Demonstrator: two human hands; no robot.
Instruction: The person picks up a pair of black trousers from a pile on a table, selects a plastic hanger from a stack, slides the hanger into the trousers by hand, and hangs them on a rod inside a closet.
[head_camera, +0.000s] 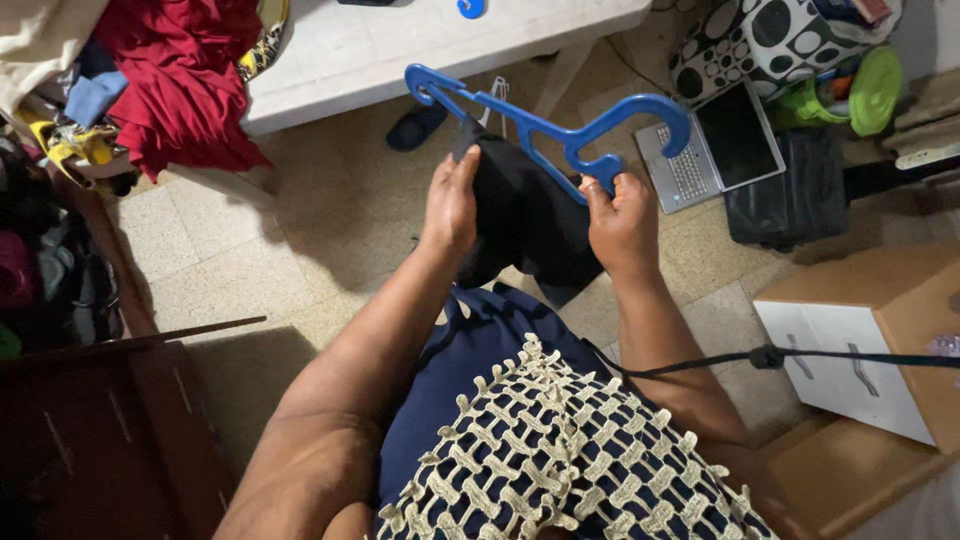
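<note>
Holding a blue plastic hanger (560, 125) and a black garment (525, 215) up in front of me with both hands.

My left hand (452, 205) pinches the garment's edge near the hanger's hook end, fingers closed on the cloth so it hangs straight. My right hand (622, 222) grips the hanger's lower bar together with the fabric, keeping the frame tilted above the tiled floor (330, 230). Around me: 1 white table (400, 50) with red cloth (180, 80) heaped beside it, 1 open laptop (712, 145) on the floor, and cardboard boxes (880, 340) at my right.
</note>
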